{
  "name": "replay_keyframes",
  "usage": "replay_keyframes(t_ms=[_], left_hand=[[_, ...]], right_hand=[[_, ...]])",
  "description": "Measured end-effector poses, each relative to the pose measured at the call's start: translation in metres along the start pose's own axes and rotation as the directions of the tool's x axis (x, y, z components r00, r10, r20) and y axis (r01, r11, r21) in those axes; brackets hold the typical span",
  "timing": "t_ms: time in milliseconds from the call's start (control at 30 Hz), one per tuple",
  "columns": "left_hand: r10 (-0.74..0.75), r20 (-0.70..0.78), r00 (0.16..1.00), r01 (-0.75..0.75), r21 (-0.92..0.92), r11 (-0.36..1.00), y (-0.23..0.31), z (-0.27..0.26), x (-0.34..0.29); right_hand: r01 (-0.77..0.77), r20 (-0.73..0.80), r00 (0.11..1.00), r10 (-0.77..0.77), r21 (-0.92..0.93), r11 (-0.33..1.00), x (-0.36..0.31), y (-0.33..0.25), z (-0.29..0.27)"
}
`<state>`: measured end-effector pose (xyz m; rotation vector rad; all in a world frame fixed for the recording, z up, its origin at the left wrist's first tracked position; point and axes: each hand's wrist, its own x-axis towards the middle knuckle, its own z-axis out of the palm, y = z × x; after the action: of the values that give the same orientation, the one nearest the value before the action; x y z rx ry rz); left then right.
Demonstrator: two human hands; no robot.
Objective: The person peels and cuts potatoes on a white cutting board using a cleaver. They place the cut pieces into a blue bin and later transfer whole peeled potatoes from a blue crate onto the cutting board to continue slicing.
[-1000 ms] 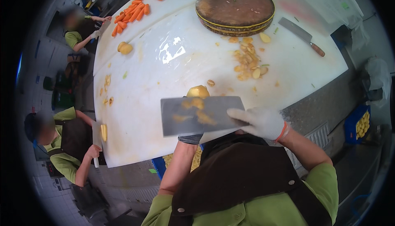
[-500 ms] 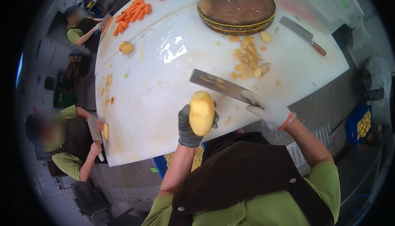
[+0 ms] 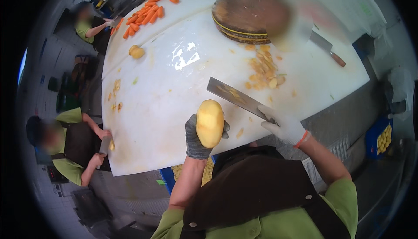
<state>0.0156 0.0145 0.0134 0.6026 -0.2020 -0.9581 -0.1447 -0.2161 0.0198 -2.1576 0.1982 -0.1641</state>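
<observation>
My left hand (image 3: 197, 140), in a grey glove, is closed around a large peeled potato (image 3: 210, 123) held upright near the table's front edge. My right hand (image 3: 284, 125), in a white glove with an orange band at the wrist, grips the handle of a cleaver (image 3: 238, 98). Its broad blade points left and away from me, just beyond the potato and apart from it. Yellowish scraps cling to the blade. Past the cleaver, a heap of potato peelings (image 3: 264, 68) lies on the white table (image 3: 161, 104).
A round wooden chopping block (image 3: 244, 10) stands at the back, with a second cleaver (image 3: 324, 45) to its right. Carrots (image 3: 146, 15) and a small potato (image 3: 136, 52) lie far left. Co-workers stand along the left side. Blue crates (image 3: 378, 138) of cut potatoes sit below table height.
The potato and my left hand have shifted slightly left and down. The cleaver's blade has tilted more steeply. At the left, the co-worker's knife and hands have moved.
</observation>
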Motion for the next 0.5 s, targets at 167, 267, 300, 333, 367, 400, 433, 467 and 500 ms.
replay_keyframes(t_ms=[167, 267, 300, 333, 367, 400, 433, 467, 500], left_hand=[[0.222, -0.161, 0.962, -0.128, 0.453, 0.882, -0.016, -0.011, 0.013], [0.156, -0.279, 0.948, -0.085, 0.252, 0.964, -0.025, -0.018, 0.004], [0.21, -0.252, 0.945, -0.028, 0.577, 0.816, -0.025, -0.021, 0.005], [0.144, -0.329, 0.933, -0.02, 0.351, 0.936, -0.028, -0.02, 0.003], [0.074, -0.399, 0.914, -0.035, 0.104, 0.994, -0.027, -0.011, 0.003], [-0.107, -0.003, 0.994, 0.105, -0.163, 0.981, -0.015, -0.009, 0.001], [-0.088, -0.017, 0.996, 0.083, -0.192, 0.978, -0.015, 0.001, 0.003], [-0.061, -0.05, 0.997, 0.048, -0.219, 0.974, -0.015, 0.011, -0.002], [-0.011, -0.179, 0.984, -0.011, -0.12, 0.993, -0.015, 0.02, -0.002]], right_hand=[[0.226, -0.012, 0.973, -0.229, -0.113, 0.967, -0.01, -0.024, -0.003], [0.371, 0.139, 0.928, -0.346, -0.26, 0.891, -0.008, -0.038, 0.0], [0.342, 0.168, 0.938, -0.302, -0.32, 0.884, -0.007, -0.043, 0.002], [0.25, 0.125, 0.966, -0.227, -0.218, 0.944, -0.008, -0.04, 0.002], [0.157, 0.087, 0.985, -0.148, -0.11, 0.982, -0.006, -0.033, 0.003], [0.11, -0.002, 0.994, -0.11, -0.017, 0.994, -0.005, -0.016, 0.01], [0.082, -0.091, 0.993, -0.075, 0.076, 0.994, -0.002, 0.002, 0.014], [-0.018, -0.062, 0.998, 0.021, 0.055, 0.998, -0.002, 0.001, 0.013], [-0.115, -0.033, 0.993, 0.116, 0.023, 0.993, -0.004, -0.005, 0.005]])
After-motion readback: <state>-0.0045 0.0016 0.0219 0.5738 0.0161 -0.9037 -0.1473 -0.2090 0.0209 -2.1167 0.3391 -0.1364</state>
